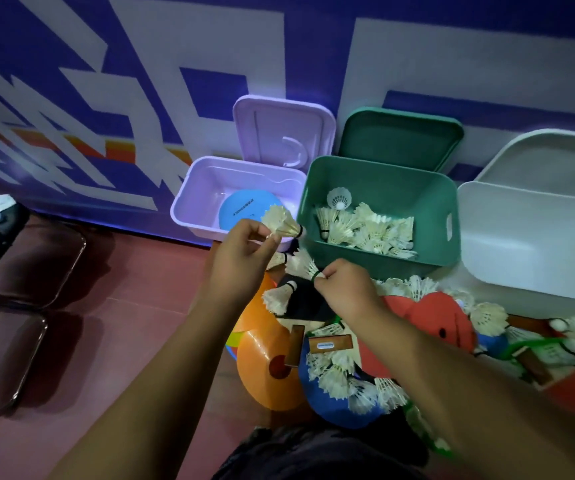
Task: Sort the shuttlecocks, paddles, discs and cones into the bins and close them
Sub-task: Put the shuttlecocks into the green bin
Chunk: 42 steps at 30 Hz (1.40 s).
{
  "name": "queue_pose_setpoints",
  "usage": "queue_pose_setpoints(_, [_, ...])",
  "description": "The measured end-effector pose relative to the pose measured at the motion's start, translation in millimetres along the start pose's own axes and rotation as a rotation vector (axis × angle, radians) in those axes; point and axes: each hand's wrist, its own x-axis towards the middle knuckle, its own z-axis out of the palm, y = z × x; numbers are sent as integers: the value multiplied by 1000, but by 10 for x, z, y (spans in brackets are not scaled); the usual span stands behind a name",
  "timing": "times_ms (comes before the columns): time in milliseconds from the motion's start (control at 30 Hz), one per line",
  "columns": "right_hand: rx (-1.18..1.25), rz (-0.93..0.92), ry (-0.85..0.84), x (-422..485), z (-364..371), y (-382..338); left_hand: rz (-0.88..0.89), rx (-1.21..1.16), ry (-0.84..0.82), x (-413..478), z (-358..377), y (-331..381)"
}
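Note:
My left hand pinches a feather shuttlecock in front of the purple bin, which holds a blue disc. My right hand pinches the cork end of another shuttlecock just before the green bin. That green bin holds several shuttlecocks. A white bin stands open at the right. On the floor below my hands lies a pile of orange cones, a blue disc, red paddles and loose shuttlecocks.
The bins' lids, purple, green and white, lean open against the blue and white wall. Dark chair seats stand at the left on the red floor. My knees are at the bottom edge.

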Motion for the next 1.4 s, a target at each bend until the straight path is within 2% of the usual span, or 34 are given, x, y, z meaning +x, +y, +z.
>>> queue_pose_setpoints(200, [155,-20,7,-119,-569,23,82,34,-18,204,309,510])
queue_pose_setpoints(333, [232,-30,55,-192,-940,176,92,195,-46,430,524,567])
queue_pose_setpoints(500, [517,82,116,-169,-1376,422,28,297,-70,413,697,509])
queue_pose_setpoints(667, [677,175,280,52,-1701,659,17,317,-123,211,736,442])
queue_pose_setpoints(833, [942,102,272,326,-2001,539,-19,304,-95,52,717,488])
queue_pose_setpoints(967, [1161,170,268,376,-2042,435,-51,274,-61,-35,650,530])
queue_pose_setpoints(1100, [1086,172,217,341,-1831,432,-95,230,-46,-82,544,414])
queue_pose_setpoints(1400, [595,-23,80,73,-1220,47,-248,120,-36,-97,261,-54])
